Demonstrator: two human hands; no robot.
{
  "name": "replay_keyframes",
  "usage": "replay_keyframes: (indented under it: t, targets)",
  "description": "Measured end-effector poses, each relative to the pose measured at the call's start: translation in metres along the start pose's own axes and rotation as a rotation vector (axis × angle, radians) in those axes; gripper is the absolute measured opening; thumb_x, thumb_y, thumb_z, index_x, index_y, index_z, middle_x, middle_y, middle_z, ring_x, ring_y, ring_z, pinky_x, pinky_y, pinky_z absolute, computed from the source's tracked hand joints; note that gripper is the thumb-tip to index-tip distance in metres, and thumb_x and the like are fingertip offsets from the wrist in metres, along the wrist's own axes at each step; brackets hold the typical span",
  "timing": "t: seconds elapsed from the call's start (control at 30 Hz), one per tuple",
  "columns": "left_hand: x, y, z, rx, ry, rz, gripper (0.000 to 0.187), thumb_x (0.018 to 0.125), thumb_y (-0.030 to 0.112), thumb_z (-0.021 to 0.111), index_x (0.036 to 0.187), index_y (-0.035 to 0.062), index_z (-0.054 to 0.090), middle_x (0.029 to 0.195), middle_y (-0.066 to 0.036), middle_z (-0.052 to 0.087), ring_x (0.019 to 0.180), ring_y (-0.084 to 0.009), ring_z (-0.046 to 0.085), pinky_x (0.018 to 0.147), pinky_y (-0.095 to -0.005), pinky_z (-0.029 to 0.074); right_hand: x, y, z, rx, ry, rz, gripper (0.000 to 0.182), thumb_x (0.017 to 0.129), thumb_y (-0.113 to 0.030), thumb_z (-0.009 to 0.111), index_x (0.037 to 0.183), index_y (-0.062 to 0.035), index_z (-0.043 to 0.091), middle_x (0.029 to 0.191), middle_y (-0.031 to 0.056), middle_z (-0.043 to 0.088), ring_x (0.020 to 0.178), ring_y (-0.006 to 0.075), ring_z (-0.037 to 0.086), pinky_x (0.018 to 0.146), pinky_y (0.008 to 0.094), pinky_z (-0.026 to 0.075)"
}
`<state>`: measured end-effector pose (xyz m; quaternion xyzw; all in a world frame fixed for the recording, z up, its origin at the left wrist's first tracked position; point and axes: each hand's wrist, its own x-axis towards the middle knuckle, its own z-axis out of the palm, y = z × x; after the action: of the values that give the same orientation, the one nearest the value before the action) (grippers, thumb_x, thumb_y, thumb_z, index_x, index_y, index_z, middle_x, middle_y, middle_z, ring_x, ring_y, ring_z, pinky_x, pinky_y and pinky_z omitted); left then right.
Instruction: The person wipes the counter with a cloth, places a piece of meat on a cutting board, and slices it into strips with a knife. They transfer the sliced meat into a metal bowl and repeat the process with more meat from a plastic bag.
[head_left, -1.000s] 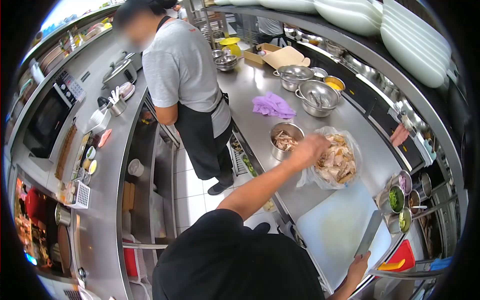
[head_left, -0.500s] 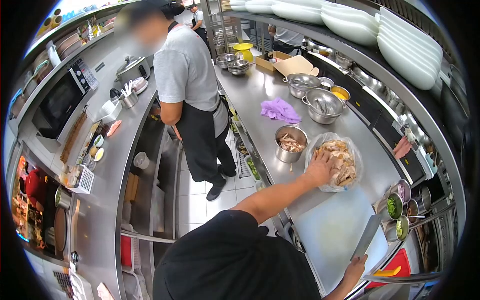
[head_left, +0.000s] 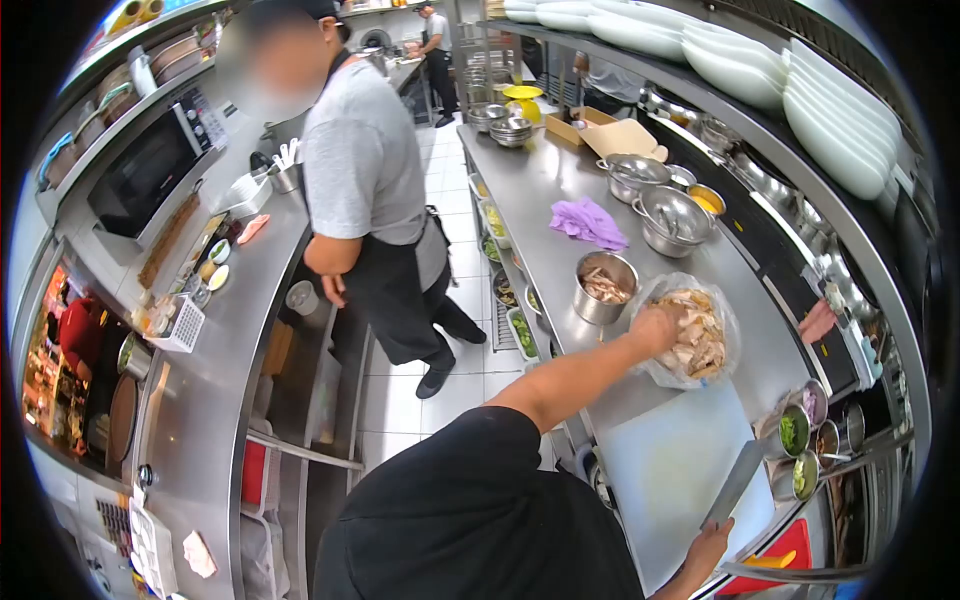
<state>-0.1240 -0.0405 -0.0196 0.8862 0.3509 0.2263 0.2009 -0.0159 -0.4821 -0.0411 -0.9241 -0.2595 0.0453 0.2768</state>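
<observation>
My left hand (head_left: pixel 657 331) reaches into an open clear plastic bag (head_left: pixel 733 345) of pale, tan-edged chicken pieces (head_left: pixel 702 340). Its fingers are curled down into the chicken at the left side, the tips hidden. In my right hand (head_left: pixel 708 548) is the handle of a cleaver (head_left: pixel 735 482), its broad blade angled up and away above the right part of a white cutting board (head_left: pixel 668 470). Just left of the bag stands a steel pot (head_left: pixel 600 312) holding more chicken pieces.
Small steel containers of chopped vegetables (head_left: pixel 795 430) stand right of the board. Farther back lie a purple cloth (head_left: pixel 588 222), steel colanders (head_left: pixel 672 220) and a cardboard box (head_left: pixel 618 138). A co-worker (head_left: pixel 365 200) stands in the aisle at left. Stacked white bowls (head_left: pixel 835 120) fill the overhead shelf.
My left hand was spread flat over the chicken and has curled its fingers down into it. The right hand keeps the cleaver over the board. The camera view has shifted left.
</observation>
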Motion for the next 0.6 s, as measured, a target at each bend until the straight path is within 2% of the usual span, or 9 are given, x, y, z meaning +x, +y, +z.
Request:
replay_keyframes:
  t: [0.03,0.07,0.17,0.2,0.3,0.4,0.5,0.57,0.6]
  targets:
    - [-0.002,0.010,-0.004,0.030,0.118,0.015,0.043,0.092,0.024,0.062,0.134,0.0129,0.059,0.121,-0.018,0.068,0.108,-0.0325,0.068,0.094,-0.0432,0.053,-0.004,0.003,-0.001,0.022,0.050,-0.015,0.042,0.101,-0.011,0.055,0.138,0.0041,0.042,0.099,0.0361,0.067,0.097,0.0515,0.065,0.078,0.0536,0.049]
    - [-0.005,0.016,-0.010,-0.025,0.114,0.004,0.045,0.091,0.023,0.062,0.135,0.0105,0.058,0.119,-0.019,0.069,0.110,-0.0321,0.067,0.095,-0.0442,0.053,-0.006,0.006,-0.004,-0.001,0.019,0.015,0.044,0.101,-0.012,0.055,0.140,0.0054,0.042,0.100,0.0366,0.067,0.098,0.0510,0.066,0.080,0.0530,0.050]
    - [0.010,0.006,0.001,0.007,-0.035,0.008,0.041,0.093,0.027,0.062,0.129,0.0081,0.063,0.124,-0.019,0.068,0.115,-0.0336,0.066,0.098,-0.0460,0.051,-0.009,-0.018,-0.014,-0.049,-0.034,0.064,0.047,0.101,-0.013,0.055,0.141,0.0065,0.042,0.100,0.0369,0.067,0.098,0.0508,0.066,0.080,0.0532,0.050]
    - [0.018,0.005,-0.006,0.161,-0.269,0.032,0.036,0.093,0.031,0.064,0.116,0.0031,0.069,0.113,-0.021,0.072,0.108,-0.0353,0.069,0.094,-0.0475,0.053,-0.008,-0.016,-0.010,-0.061,-0.022,0.060,0.043,0.101,-0.012,0.055,0.139,0.0052,0.042,0.098,0.0361,0.067,0.097,0.0514,0.066,0.078,0.0545,0.049]
    - [0.004,0.005,-0.015,0.106,-0.200,0.071,0.033,0.092,0.034,0.065,0.107,0.0050,0.072,0.102,-0.019,0.074,0.100,-0.0353,0.071,0.089,-0.0456,0.055,-0.007,-0.008,-0.006,-0.038,-0.007,0.052,0.041,0.101,-0.011,0.055,0.137,0.0040,0.042,0.097,0.0349,0.067,0.096,0.0514,0.066,0.076,0.0558,0.049]
    - [-0.015,0.027,-0.071,-0.076,-0.262,-0.032,0.029,0.094,0.033,0.064,0.113,0.0118,0.070,0.112,-0.019,0.072,0.108,-0.0362,0.067,0.093,-0.0463,0.053,-0.005,-0.003,-0.004,-0.039,-0.006,0.054,0.042,0.101,-0.012,0.055,0.138,0.0044,0.042,0.098,0.0344,0.068,0.096,0.0503,0.067,0.077,0.0547,0.050]
    - [-0.003,0.013,-0.074,-0.417,-0.103,-0.072,0.030,0.094,0.034,0.064,0.114,0.0123,0.068,0.108,-0.019,0.072,0.108,-0.0362,0.067,0.093,-0.0471,0.052,0.000,-0.008,-0.006,-0.047,-0.031,0.073,0.046,0.101,-0.013,0.055,0.140,0.0059,0.042,0.103,0.0346,0.068,0.100,0.0492,0.067,0.081,0.0527,0.051]
    - [0.008,0.018,-0.084,-0.361,-0.017,-0.078,0.026,0.093,0.032,0.066,0.108,0.0112,0.071,0.106,-0.015,0.073,0.100,-0.0343,0.069,0.089,-0.0439,0.055,-0.001,-0.009,-0.010,-0.045,-0.038,0.095,0.049,0.101,-0.016,0.054,0.143,0.0075,0.041,0.108,0.0352,0.067,0.104,0.0486,0.066,0.086,0.0512,0.051]
    - [0.031,-0.014,-0.057,-0.135,0.067,0.180,0.026,0.094,0.031,0.065,0.110,0.0105,0.070,0.108,-0.015,0.073,0.101,-0.0337,0.069,0.089,-0.0437,0.054,-0.001,-0.006,-0.009,-0.057,-0.025,0.103,0.051,0.101,-0.018,0.053,0.144,0.0083,0.042,0.112,0.0356,0.066,0.108,0.0485,0.065,0.090,0.0507,0.050]
